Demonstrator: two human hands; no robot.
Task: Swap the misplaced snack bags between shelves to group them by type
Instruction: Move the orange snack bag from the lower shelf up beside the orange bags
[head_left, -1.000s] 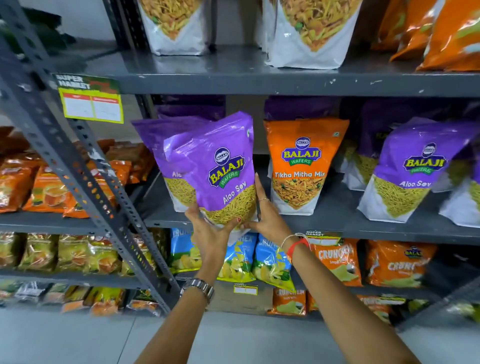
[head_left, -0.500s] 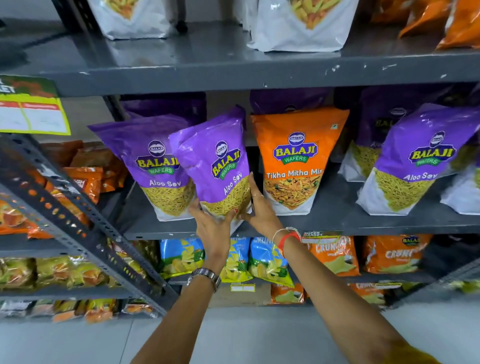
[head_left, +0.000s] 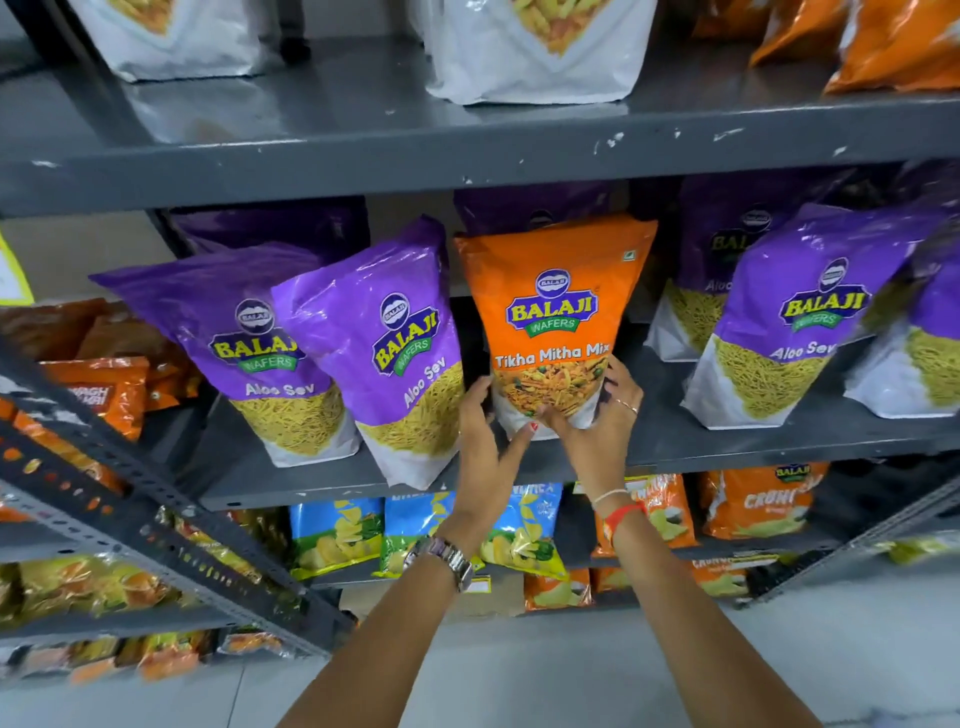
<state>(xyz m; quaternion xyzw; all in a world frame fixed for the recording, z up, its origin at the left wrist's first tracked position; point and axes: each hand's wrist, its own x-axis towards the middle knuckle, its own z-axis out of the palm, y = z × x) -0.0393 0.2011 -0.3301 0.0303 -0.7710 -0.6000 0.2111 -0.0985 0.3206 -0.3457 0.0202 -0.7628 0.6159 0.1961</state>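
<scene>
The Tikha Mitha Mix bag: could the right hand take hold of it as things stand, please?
Probably yes: the right hand already cups the lower right edge of the Tikha Mitha Mix bag, and nothing stands in front of it.

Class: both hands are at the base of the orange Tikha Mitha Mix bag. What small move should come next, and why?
Probably lift the Tikha Mitha Mix bag off the shelf: both hands cup its base, and only purple Aloo Sev bags flank it.

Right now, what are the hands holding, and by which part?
Both hands grip the orange Tikha Mitha Mix bag at its bottom: left hand on the lower left edge, right hand around the lower right corner.
</scene>
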